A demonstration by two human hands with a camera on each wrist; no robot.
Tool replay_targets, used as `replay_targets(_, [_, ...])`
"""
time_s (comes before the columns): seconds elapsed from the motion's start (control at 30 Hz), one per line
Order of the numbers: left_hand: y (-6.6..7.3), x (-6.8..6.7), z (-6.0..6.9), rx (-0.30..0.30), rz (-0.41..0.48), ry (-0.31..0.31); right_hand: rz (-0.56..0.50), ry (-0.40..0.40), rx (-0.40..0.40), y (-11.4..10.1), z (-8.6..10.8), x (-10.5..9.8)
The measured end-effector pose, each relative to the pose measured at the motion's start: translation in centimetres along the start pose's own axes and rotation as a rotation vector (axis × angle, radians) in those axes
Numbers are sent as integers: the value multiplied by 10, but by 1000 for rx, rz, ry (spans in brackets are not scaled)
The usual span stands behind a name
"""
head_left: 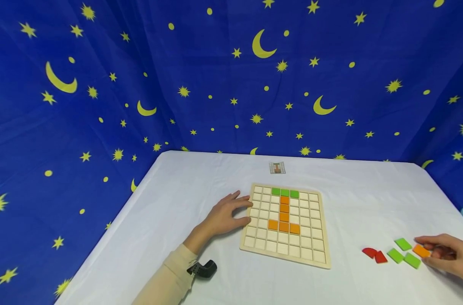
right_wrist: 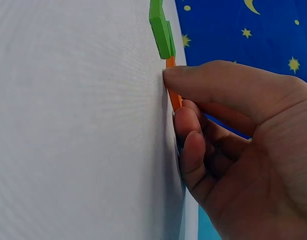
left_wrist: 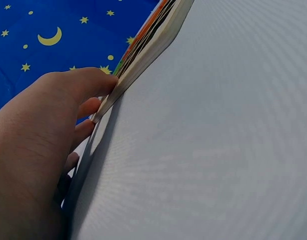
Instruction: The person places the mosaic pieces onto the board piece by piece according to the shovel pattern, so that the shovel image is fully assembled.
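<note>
A wooden grid board (head_left: 309, 256) lies on the table. Three green tiles (head_left: 285, 192) line its top row, and a column of orange tiles (head_left: 284, 208) runs down to a short orange row. Along the board's left edge rests my left hand (head_left: 225, 215), fingers spread and touching the rim; the left wrist view shows the thumb (left_wrist: 93, 82) against that side. Far to the right, my right hand (head_left: 450, 254) pinches an orange square tile (head_left: 421, 250) between thumb and fingers, low over the cloth. Beside it lie three loose green tiles (head_left: 395, 255).
Two red quarter-round pieces (head_left: 375, 255) lie left of the loose green tiles. Behind the board sits a small pattern card (head_left: 277, 168). White cloth (head_left: 201, 173) covers the table, and a blue star-and-moon curtain (head_left: 223, 76) surrounds its back and sides.
</note>
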State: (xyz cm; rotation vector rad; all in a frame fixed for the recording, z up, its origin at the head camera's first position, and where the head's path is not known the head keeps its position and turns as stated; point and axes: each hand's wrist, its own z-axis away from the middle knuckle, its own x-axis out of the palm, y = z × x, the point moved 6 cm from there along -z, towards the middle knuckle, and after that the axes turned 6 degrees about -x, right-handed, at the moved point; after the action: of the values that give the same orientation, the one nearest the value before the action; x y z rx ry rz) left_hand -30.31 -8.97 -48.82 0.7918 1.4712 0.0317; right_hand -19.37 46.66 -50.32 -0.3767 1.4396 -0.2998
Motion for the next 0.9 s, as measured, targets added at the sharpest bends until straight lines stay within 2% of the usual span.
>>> replay_targets(0.13, [1, 0, 0, 5, 1, -3, 16, -4, -1, -2, 0, -1])
replay_targets(0.37, [1, -1, 0, 1, 8, -3, 51, -39, -29, -20, -6, -5])
replay_targets(0.63, [0, 0, 1, -8, 1, -5, 47, -6, -83, -31, -10, -10])
replay_targets(0.9, [1, -1, 1, -8, 6, -6, 8, -49, -133, -52, -14, -9])
